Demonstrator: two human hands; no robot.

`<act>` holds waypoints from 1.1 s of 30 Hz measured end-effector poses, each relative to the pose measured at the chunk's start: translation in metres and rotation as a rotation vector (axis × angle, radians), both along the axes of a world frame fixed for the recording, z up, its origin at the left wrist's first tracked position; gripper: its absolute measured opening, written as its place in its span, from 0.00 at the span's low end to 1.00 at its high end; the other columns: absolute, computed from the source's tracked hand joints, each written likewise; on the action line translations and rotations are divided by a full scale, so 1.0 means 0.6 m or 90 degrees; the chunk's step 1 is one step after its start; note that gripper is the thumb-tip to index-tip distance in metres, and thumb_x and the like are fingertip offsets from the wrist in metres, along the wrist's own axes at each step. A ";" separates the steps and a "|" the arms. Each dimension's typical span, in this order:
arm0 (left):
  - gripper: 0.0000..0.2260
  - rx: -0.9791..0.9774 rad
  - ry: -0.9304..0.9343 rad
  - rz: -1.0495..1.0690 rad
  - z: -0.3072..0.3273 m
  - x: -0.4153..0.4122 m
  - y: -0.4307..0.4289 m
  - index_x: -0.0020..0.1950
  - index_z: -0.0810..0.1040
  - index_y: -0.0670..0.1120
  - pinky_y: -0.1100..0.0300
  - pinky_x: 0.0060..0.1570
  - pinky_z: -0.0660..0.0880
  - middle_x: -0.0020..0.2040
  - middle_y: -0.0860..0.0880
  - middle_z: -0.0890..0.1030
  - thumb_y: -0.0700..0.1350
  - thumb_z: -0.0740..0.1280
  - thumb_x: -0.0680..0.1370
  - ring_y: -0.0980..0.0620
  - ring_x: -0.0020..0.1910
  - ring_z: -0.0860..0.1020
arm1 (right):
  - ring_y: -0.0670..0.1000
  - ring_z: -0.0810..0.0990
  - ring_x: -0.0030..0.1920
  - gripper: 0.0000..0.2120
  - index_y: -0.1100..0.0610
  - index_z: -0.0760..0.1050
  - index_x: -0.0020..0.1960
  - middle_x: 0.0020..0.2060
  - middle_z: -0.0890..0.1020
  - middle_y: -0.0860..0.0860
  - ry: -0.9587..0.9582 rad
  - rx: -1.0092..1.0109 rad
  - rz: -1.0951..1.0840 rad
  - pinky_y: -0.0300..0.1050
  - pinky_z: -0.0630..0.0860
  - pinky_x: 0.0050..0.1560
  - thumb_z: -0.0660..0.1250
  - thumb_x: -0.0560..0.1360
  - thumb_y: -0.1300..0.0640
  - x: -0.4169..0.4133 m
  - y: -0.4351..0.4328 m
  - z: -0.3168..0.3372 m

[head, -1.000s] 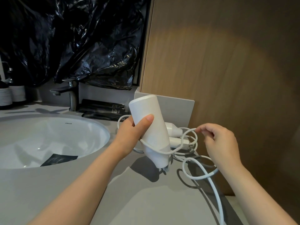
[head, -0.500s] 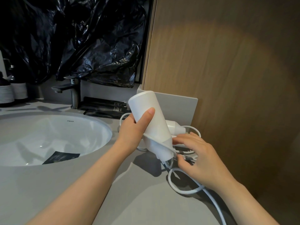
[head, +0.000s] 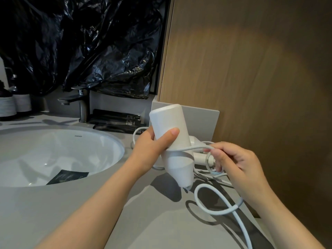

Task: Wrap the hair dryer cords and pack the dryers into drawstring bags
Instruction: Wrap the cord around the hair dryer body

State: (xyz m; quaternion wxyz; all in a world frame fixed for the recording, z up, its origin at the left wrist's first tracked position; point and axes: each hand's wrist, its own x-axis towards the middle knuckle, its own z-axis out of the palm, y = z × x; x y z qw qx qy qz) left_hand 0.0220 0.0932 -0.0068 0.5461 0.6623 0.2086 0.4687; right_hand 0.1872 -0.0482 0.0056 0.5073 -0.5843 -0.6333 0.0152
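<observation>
Big move first: the right hand, which half a second ago was down low at the narrow end of the hair dryer, has swung up and out to the right, and it has brought the cord with it. A strand now runs taut across the front of the body, so that's a turn going on, wrapping well underway but far from done, with plenty of slack still looping on the counter and trailing off the near edge. The left hand hasn't budged; its fingers and thumb are curled tight round the barrel, holding the dryer tilted above the counter, just right of the sink basin. The right hand's fingertips are pinched together on the cord just beside the dryer. No drawstring bag in sight, so I'd say packing is a way off. Now the surfaces: a broad wood-grain panel fills the right, matte and warm; crinkled glossy black plastic sheeting hangs at far left; the counter is smooth flat grey; the basin is a glazed white oval with a dark flat packet lying in it. The dryer is a smooth matte white cylinder tapering at its lower end. The cord is round, pale, rubbery-looking and springy in its coils. Slim black sachets lie flat by the metal faucet.
</observation>
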 end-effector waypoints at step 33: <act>0.34 0.051 0.044 0.072 -0.002 0.001 -0.012 0.57 0.74 0.57 0.59 0.46 0.80 0.54 0.53 0.80 0.60 0.78 0.53 0.57 0.51 0.81 | 0.46 0.81 0.54 0.23 0.47 0.80 0.60 0.53 0.83 0.42 0.156 -0.189 0.012 0.45 0.80 0.56 0.65 0.68 0.40 0.009 0.071 -0.020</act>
